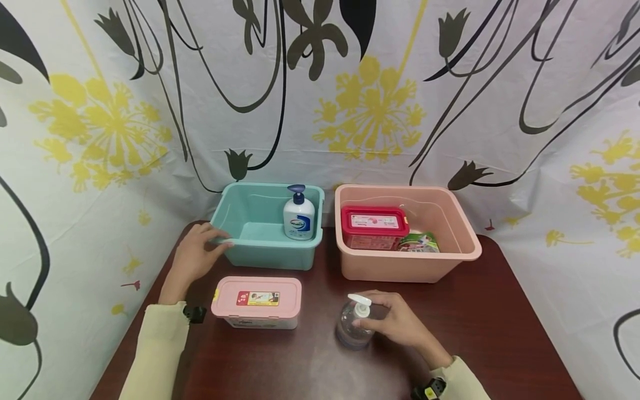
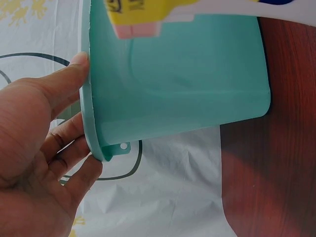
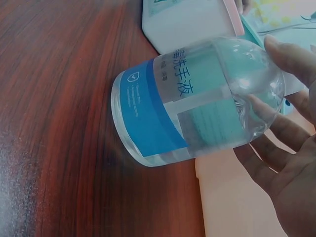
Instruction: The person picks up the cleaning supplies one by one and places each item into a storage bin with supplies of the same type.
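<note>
My left hand (image 1: 196,253) holds the front left corner of a teal plastic bin (image 1: 270,255). In the left wrist view, the thumb and fingers (image 2: 74,74) lie on the bin's rim. A white pump bottle (image 1: 299,219) with a dark blue top stands inside that bin. Front right of it, my right hand (image 1: 397,319) grips a clear hand soap bottle (image 1: 346,329) with a white pump. Thumb and fingers wrap the bottle's shoulder just under the pump, and its blue label faces the right wrist camera.
A pink-lidded wipes box (image 1: 275,316) sits in front of the teal bin. To the right, a peach bin (image 1: 390,266) contains a red box (image 1: 372,236) and a green packet (image 1: 419,242). Patterned cloth (image 1: 310,128) encloses the dark wooden table (image 1: 280,366) at the back and sides.
</note>
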Demonstrator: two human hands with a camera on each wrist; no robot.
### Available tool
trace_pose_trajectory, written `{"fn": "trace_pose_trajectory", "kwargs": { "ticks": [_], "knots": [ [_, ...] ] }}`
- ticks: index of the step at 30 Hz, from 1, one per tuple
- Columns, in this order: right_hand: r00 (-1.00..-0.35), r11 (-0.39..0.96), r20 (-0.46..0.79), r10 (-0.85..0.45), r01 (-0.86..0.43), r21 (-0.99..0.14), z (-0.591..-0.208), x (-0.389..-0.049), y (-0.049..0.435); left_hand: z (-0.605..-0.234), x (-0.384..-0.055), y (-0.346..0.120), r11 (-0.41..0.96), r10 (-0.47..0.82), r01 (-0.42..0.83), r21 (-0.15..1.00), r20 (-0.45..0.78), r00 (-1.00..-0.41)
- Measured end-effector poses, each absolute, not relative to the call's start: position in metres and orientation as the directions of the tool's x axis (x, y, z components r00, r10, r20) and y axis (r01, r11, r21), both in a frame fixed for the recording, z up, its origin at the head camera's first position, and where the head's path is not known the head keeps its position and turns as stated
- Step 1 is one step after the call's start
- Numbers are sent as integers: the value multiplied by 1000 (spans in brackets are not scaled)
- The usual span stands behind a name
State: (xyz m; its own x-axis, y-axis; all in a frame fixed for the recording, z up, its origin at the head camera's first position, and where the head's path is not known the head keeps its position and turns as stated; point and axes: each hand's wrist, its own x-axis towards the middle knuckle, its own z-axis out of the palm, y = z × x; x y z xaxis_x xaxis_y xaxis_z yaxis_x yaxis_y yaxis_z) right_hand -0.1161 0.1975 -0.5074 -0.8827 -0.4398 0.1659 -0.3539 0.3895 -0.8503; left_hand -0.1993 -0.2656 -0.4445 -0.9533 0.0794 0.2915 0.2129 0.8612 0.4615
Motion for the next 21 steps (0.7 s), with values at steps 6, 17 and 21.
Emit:
{"fn": "trace_pose_trajectory", "kwargs": {
  "ticks": [6, 17, 21],
  "knots": [
    [-886, 393, 155, -438, -344, -853, -505, -115, 195, -445, -200, -265, 860, 79, 212, 464, 289, -954],
    [-861, 341, 265, -434, -429, -836, -482, -118, 188, -445, -200, -266, 860, 82, 218, 462, 297, -951],
    [-884, 355, 227, -410, -384, -852, -473, -120, 187, -446, -200, -266, 857, 85, 228, 463, 309, -947]
  ]
}}
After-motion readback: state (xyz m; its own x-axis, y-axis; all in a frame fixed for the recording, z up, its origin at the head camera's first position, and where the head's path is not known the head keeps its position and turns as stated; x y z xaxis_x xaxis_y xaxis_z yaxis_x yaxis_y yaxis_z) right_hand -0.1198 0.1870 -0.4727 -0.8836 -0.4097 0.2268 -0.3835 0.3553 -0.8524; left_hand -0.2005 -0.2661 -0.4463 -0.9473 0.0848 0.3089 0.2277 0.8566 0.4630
